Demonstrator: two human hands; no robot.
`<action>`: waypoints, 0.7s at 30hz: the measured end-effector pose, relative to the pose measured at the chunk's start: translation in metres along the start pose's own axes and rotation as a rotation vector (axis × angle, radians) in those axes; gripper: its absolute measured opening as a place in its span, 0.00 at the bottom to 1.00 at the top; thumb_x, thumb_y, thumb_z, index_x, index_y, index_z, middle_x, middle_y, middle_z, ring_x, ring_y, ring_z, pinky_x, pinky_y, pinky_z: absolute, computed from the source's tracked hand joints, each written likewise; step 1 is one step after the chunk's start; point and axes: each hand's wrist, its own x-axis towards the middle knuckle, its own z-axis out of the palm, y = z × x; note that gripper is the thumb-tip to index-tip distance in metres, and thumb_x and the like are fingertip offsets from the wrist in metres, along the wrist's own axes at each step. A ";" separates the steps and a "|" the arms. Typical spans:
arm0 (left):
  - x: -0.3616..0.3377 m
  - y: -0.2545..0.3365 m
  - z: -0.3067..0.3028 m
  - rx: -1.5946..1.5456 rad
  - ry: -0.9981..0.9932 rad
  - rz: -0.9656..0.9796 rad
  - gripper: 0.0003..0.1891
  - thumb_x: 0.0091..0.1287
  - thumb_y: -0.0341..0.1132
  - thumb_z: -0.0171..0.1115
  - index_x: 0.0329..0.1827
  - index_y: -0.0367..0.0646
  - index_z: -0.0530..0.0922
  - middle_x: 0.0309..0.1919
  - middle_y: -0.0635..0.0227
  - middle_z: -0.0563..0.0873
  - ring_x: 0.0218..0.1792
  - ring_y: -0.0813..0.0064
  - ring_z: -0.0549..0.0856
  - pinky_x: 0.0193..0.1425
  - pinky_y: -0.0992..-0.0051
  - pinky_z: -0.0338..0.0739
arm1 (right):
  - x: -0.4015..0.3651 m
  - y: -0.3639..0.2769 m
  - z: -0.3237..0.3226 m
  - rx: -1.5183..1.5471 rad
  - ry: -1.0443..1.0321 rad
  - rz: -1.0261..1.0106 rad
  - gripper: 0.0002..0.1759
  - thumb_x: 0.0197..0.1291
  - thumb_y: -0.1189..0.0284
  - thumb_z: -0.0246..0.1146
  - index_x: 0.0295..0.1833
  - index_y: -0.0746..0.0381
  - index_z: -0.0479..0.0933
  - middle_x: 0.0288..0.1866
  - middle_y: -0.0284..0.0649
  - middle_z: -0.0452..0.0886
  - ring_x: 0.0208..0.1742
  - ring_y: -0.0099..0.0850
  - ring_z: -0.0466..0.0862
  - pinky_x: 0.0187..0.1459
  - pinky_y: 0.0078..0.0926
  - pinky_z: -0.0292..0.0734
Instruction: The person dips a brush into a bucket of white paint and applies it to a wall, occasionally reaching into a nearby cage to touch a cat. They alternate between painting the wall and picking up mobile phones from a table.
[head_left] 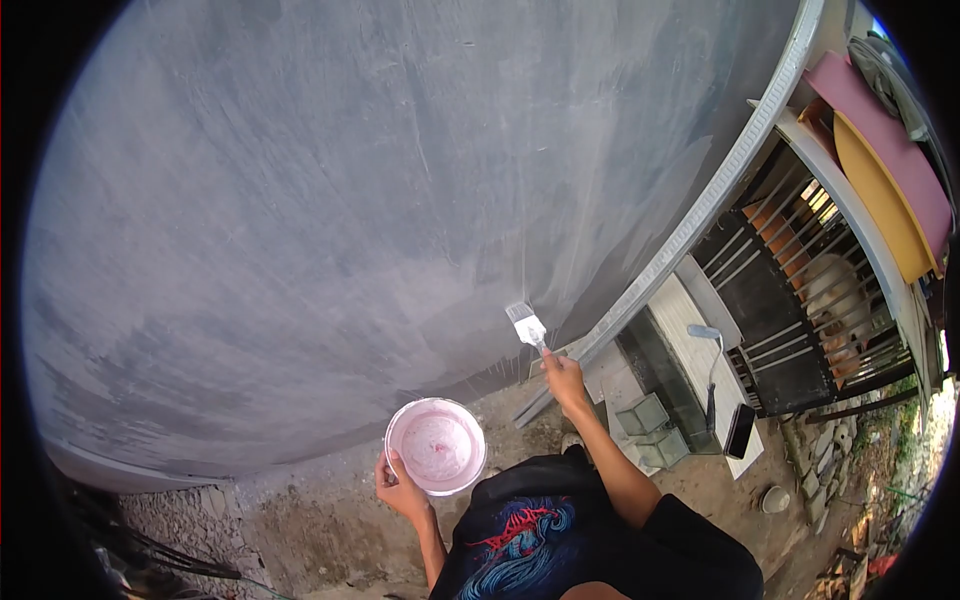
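Observation:
My right hand (564, 380) is wrapped round the handle of a paintbrush (526, 325), whose bristles lie at the lower part of a grey wall (330, 200). Thin pale drips run on the wall around the brush. Lower and to the left, my left hand (400, 487) grips the rim of a round bucket (437, 445), its thumb over the edge. Inside the bucket is whitish-pink paint.
On the right, a pale board (690, 340) holds a paint roller (704, 332) and a phone (739, 431). Glass blocks (650, 430) sit beside it. Further right stands a barred cage (800, 290) with an animal inside. A small cup (774, 499) rests on the ground.

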 end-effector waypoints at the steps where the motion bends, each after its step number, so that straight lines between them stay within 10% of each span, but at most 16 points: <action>1: 0.000 -0.001 0.001 -0.003 -0.001 -0.001 0.15 0.69 0.37 0.66 0.48 0.32 0.83 0.30 0.72 0.78 0.33 0.81 0.73 0.39 0.77 0.70 | -0.007 -0.027 -0.005 0.062 -0.027 -0.026 0.26 0.67 0.51 0.61 0.31 0.65 0.80 0.16 0.33 0.72 0.20 0.22 0.72 0.25 0.25 0.65; 10: -0.008 0.007 0.011 0.003 -0.046 -0.005 0.16 0.70 0.38 0.65 0.48 0.31 0.83 0.30 0.72 0.79 0.34 0.81 0.76 0.39 0.78 0.72 | -0.083 -0.184 -0.045 0.261 -0.087 -0.328 0.25 0.72 0.53 0.57 0.32 0.64 0.76 0.16 0.26 0.65 0.18 0.15 0.63 0.21 0.19 0.55; 14: -0.012 0.007 0.016 0.015 -0.047 0.019 0.17 0.70 0.40 0.64 0.49 0.32 0.82 0.30 0.73 0.78 0.33 0.81 0.77 0.38 0.78 0.73 | -0.081 -0.171 -0.041 0.171 0.007 -0.468 0.25 0.72 0.54 0.58 0.31 0.65 0.76 0.16 0.29 0.65 0.18 0.16 0.64 0.21 0.22 0.57; 21: -0.023 0.020 0.023 0.001 -0.025 -0.013 0.15 0.70 0.37 0.65 0.48 0.31 0.82 0.29 0.71 0.80 0.33 0.82 0.76 0.39 0.79 0.71 | 0.006 0.001 0.012 -0.228 0.127 -0.382 0.25 0.69 0.55 0.59 0.32 0.67 0.80 0.24 0.50 0.80 0.28 0.49 0.81 0.35 0.41 0.72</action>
